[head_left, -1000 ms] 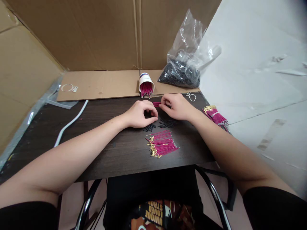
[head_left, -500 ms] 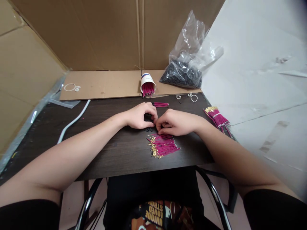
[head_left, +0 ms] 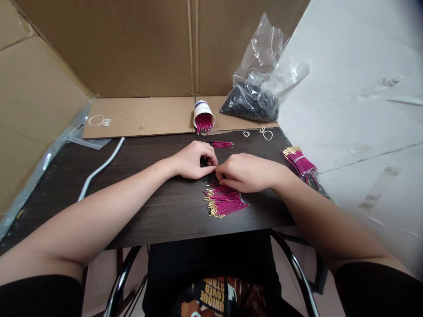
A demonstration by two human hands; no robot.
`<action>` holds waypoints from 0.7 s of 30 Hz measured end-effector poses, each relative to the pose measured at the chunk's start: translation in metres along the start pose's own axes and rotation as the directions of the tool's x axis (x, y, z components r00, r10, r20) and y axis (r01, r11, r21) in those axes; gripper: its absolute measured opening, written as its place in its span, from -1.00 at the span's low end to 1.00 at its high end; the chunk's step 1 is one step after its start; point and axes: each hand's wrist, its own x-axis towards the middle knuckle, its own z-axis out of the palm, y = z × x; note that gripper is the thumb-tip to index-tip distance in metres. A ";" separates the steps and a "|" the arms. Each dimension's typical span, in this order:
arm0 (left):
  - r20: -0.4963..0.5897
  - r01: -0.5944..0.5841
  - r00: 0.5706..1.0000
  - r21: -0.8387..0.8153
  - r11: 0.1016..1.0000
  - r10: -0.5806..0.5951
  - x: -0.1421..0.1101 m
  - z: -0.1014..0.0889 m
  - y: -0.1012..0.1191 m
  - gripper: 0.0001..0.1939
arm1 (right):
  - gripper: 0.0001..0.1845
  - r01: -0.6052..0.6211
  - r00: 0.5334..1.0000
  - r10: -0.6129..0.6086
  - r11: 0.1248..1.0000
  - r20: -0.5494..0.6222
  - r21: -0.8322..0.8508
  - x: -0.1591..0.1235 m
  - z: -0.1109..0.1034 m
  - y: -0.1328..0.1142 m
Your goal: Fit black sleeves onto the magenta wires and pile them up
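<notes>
My left hand rests on the dark table with its fingers curled in a pinch over small black sleeves. My right hand lies next to it, fingers closed, right at the top edge of a loose pile of magenta wires with gold tips. The fingertips of both hands meet. What each pinches is too small to make out. A few magenta wires lie just beyond the hands.
A tipped paper cup of magenta wires lies on a cardboard sheet. A clear bag of black parts stands at the back right. A tied wire bundle sits at the table's right edge, a white tube at left.
My right hand came back from the wires near the cup to the black sleeves, then slid slightly nearer, onto the top of the wire pile. The left hand stayed almost still.
</notes>
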 end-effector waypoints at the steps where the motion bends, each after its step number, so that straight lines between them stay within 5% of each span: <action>1: 0.000 0.012 1.000 -0.004 1.000 -0.012 0.000 0.000 0.001 -0.92 | -0.86 -0.003 1.000 0.003 1.000 0.004 -0.008 0.000 0.001 0.000; 6: -0.009 0.114 0.993 -0.016 0.993 -0.114 0.002 0.000 0.004 -0.91 | -0.89 0.032 0.999 -0.031 0.998 -0.018 0.056 -0.004 0.000 0.007; 11: -0.195 0.293 0.928 -0.145 0.945 -0.317 0.004 0.003 0.003 -0.81 | -0.90 0.177 0.972 -0.139 0.963 -0.191 0.202 -0.015 -0.013 0.019; 15: -0.296 0.328 0.867 -0.265 0.907 -0.400 0.007 0.005 -0.003 -0.84 | -0.88 0.124 0.980 -0.079 0.961 -0.182 0.247 -0.016 -0.017 0.034; 21: -0.303 0.331 0.858 -0.293 0.897 -0.415 0.009 0.005 -0.006 -0.87 | -0.72 0.040 0.986 0.018 0.939 -0.163 0.343 -0.009 -0.013 0.056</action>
